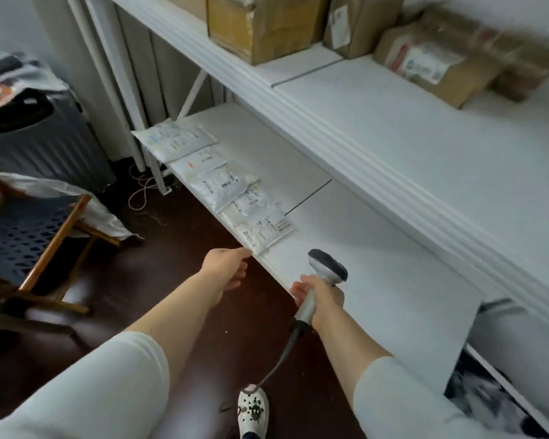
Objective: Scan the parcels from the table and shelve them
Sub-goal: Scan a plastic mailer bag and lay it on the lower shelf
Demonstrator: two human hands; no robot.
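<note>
Several flat white mailer parcels with printed labels lie in an overlapping row along the front edge of the lower white shelf. The nearest white parcel sits at the row's right end. My left hand reaches to its near corner, fingertips touching the parcel's edge at the shelf lip. My right hand grips the handle of a grey and white barcode scanner, whose head is over the bare shelf, right of the parcel. Its cable hangs down toward the floor.
The upper shelf carries several brown cardboard boxes at the back. A grey suitcase and a wooden-framed blue basket stand at the left on the dark floor. My white shoe is below.
</note>
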